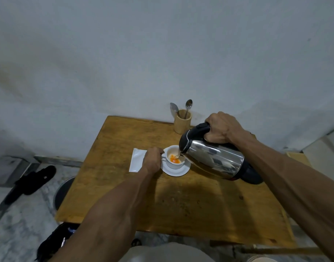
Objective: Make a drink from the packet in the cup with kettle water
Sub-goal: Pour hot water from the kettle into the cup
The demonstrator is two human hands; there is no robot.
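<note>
A white cup (174,163) stands on a white saucer (178,172) near the middle of the wooden table (173,201). Orange powder or liquid shows inside the cup. My left hand (153,160) grips the cup's handle on its left side. My right hand (222,128) holds the black handle of a steel kettle (213,159), which is tilted with its spout over the cup, and a thin stream of water falls in. A white packet (137,162) lies flat on the table, just left of my left hand.
A wooden holder (182,121) with two spoons stands at the table's back edge against the wall. A black sandal (33,181) and a dark round object (63,191) lie on the floor to the left. A dark bag (56,241) sits below the table's front left corner.
</note>
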